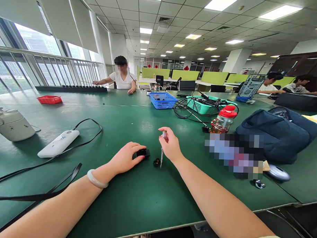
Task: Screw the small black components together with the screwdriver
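Note:
My left hand [126,156] rests on the green table, its thumb and fingers closed about a small black rectangular part [143,153] lying there. In my right hand [171,146], a thin screwdriver [161,156] is gripped by its handle, with the metal shaft pointing down toward the tabletop. A small dark round piece [156,162] lies just left of the shaft, between my two hands; its exact kind is too small to tell. Whether the screwdriver's tip touches the table I cannot tell.
A white power bank [59,143] with a black cord lies left, near a white cup [14,124]. Ahead are a red tray [49,100], a blue basket [163,101] and a green basket [204,107] of cables. A red-lidded jar [223,119] and navy bag [274,133] stand right. A person [122,76] sits opposite.

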A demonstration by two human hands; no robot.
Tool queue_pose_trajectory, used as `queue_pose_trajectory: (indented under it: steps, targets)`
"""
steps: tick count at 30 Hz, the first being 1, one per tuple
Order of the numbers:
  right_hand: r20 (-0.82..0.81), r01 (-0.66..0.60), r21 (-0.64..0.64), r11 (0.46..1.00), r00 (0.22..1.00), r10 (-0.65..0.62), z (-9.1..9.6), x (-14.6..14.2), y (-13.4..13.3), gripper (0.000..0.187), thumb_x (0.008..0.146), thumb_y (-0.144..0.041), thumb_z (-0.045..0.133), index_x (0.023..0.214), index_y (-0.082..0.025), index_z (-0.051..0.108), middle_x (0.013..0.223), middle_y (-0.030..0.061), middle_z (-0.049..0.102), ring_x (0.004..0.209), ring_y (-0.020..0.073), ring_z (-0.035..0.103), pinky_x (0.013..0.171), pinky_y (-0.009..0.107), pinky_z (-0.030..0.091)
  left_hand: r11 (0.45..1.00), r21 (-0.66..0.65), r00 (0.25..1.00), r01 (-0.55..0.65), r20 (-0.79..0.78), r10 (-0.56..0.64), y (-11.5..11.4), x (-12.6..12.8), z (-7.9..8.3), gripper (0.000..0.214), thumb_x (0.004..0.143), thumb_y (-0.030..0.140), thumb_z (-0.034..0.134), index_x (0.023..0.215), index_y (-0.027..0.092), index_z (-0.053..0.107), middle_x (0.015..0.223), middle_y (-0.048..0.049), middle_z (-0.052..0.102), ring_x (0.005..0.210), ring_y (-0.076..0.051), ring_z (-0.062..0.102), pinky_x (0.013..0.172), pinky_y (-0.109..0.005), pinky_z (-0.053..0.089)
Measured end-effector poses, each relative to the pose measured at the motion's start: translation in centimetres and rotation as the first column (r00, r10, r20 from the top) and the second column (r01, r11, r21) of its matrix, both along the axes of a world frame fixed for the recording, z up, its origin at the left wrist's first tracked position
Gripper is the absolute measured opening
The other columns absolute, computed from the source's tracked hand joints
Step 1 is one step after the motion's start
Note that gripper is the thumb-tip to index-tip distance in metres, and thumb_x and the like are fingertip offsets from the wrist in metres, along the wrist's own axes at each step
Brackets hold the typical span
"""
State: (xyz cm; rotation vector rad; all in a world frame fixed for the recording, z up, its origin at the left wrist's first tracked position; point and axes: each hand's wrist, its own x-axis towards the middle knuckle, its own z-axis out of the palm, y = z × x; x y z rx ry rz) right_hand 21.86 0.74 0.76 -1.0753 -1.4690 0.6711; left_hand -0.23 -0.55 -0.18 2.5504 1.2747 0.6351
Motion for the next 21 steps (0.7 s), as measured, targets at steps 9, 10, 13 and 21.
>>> queue_pose_trajectory:
  steps: [9,10,13,21]
  targets:
    - [-0.05,-0.009,-0.055,0.998,0.999,0.007,-0.78,-0.37,0.34,0.03,0.084,-0.038,0.054,0.111,-0.024,0.054,0.073,-0.0041,0.056,0.054,0.0127,0.049,0.056,0.029,0.044,0.976,0.108,0.982,-0.187,0.017,0.187,0.62,-0.06,-0.44,0.04,0.097,0.035,0.046,0.132,0.027,0.062,0.116,-0.0086,0.067,0.107,-0.026,0.06,0.1,-0.045,0.05]
    - [-0.059,-0.005,-0.054,0.999,0.998,0.002,-0.73,-0.35,0.35,0.031,0.084,-0.039,0.054,0.111,-0.025,0.053,0.073,-0.0039,0.056,0.054,0.0127,0.05,0.056,0.029,0.044,0.966,0.11,0.971,-0.235,-0.013,0.238,0.71,-0.11,-0.54,0.04,0.098,0.033,0.044,0.134,0.027,0.062,0.115,-0.0092,0.067,0.105,-0.027,0.06,0.099,-0.045,0.05]
    - [-0.079,0.007,-0.041,0.999,0.997,-0.011,-0.54,-0.28,0.33,0.03,0.084,-0.039,0.055,0.111,-0.025,0.054,0.073,-0.0037,0.057,0.054,0.0129,0.05,0.055,0.029,0.045,0.938,0.1,0.929,-0.332,-0.139,0.344,0.76,-0.21,-0.71,0.041,0.099,0.029,0.039,0.133,0.03,0.063,0.116,-0.0105,0.064,0.104,-0.028,0.06,0.096,-0.047,0.049]
    - [-0.094,0.081,-0.026,0.996,0.992,-0.083,-0.52,-0.11,0.32,0.026,0.083,-0.034,0.055,0.108,-0.024,0.057,0.069,-0.0043,0.054,0.053,0.013,0.049,0.053,0.028,0.043,0.95,0.116,0.908,-0.291,-0.277,0.312,0.25,-0.04,-0.73,0.039,0.099,0.034,0.041,0.129,0.028,0.065,0.118,-0.0119,0.063,0.106,-0.029,0.059,0.097,-0.047,0.048]
